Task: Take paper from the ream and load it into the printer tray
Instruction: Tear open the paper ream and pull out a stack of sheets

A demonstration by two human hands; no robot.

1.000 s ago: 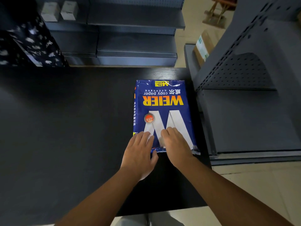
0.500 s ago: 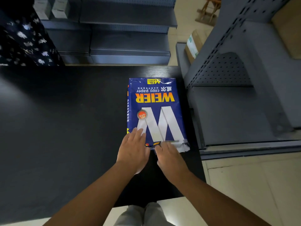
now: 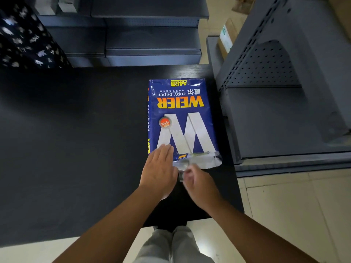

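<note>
On black table [image 3: 76,149] | left hand [image 3: 159,169] flat on ream [image 3: 180,118] | right hand [image 3: 199,183] pinching wrapper flap [image 3: 201,161] | grey shelving [image 3: 284,111] beside

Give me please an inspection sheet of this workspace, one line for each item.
Surface: black table, bare except for the ream.
Job's things: blue ream lies flat near the table's right edge; wrapper flap at its near end is torn open. No printer or tray seen.
Clutter: nothing seen.
Hands: left hand flat on the ream's near left corner; right hand blurred, pinching the flap.
Cables: nothing seen.
Surroundings: grey shelves right and behind; cardboard box on the floor.
</note>
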